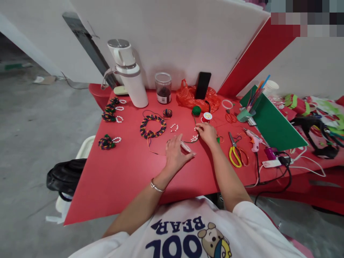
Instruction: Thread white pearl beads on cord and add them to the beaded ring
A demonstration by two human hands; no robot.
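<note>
My left hand (175, 153) is curled around a small clear packet of white pearl beads (186, 147), thumb along its near side. To its right, my right hand (207, 134) pinches at a green yarn strand (195, 120), which runs down from a green yarn ball (196, 110). Beneath the right fingertips lie white pearl beads (194, 138), bunched beside the yarn; whether all are threaded I cannot tell. A short curved row of pearls (174, 127) rests beyond the left hand. Left of that lies a multicoloured braided yarn ring (142, 126) with a loose tail.
Several yarn pieces with pearl loops (106, 142) line the left side. At the back stand a white flask (134, 87), a clear jar (163, 89) and a phone (202, 85) by a red bag (185, 95). Scissors (235, 156), a pink glue gun (254, 140) and cables are right.
</note>
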